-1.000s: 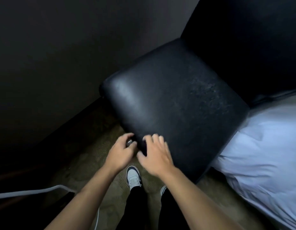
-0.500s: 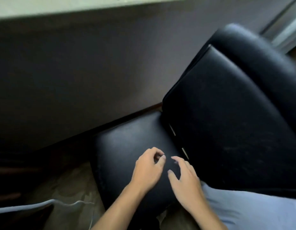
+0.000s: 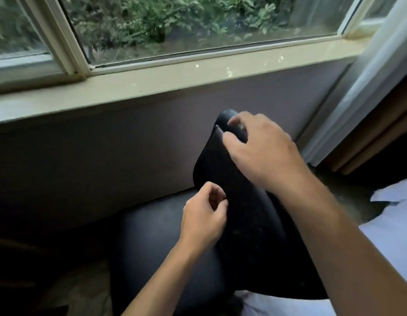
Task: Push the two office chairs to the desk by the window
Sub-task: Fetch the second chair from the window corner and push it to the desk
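A black leather office chair stands in front of me, its seat low at the centre and its backrest rising to the right of it. My right hand hovers over the top edge of the backrest with fingers spread and thumb apart, holding nothing. Just above the seat, beside the lower backrest, is my left hand, fingers loosely curled and empty. I see only one chair and no desk.
A grey wall under a cream window sill stands directly behind the chair. A white curtain hangs at the right. White bedding lies at the lower right. Carpet shows at the lower left.
My view has tilted up from the seat to the window. Both hands have left the seat's front edge; the right one rose to the backrest top, the left one moved over the seat.
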